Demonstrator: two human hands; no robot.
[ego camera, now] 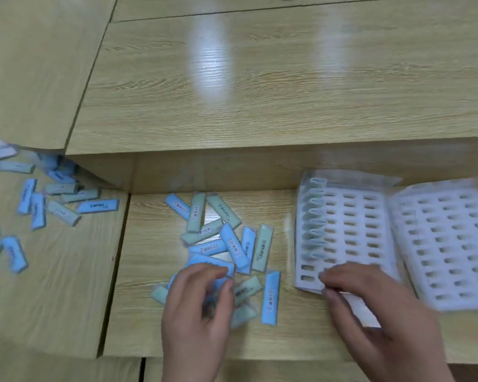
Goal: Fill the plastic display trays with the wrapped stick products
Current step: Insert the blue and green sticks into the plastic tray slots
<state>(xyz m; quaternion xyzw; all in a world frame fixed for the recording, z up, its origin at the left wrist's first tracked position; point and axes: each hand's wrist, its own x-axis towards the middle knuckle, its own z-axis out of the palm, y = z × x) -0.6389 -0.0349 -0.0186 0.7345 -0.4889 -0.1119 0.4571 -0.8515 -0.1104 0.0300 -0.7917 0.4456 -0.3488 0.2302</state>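
The pale wooden worktop (149,326) carries everything, and the partly filled tray (351,224) serves as the marker for the rest. It is a white slotted plastic sheet, its long side running away from the person. An empty second tray (447,244) lies just to its right, overlapping its edge. To the left of the marker tray, close by, is the main pile of wrapped sticks (226,244), blue and pale green, crossing at all angles. A looser scatter of sticks (53,199) lies much farther left, well apart. In the marker tray only the leftmost column (315,216) holds sticks, standing on end. Two empty slots (305,272) remain at that column's near end. The right hand (370,304) rests on the tray's near left corner, fingers curled and thumb at the edge, seemingly pinching it steady. The left hand (196,312) hovers over the near part of the pile with its fingers curled in. Blur hides whether it has a stick. The pile sits left of the open slots, so the left hand is nearer the stock. One blue stick (270,297) lies just beside the tray, its long axis parallel to the tray's long side, and would likely need upending.
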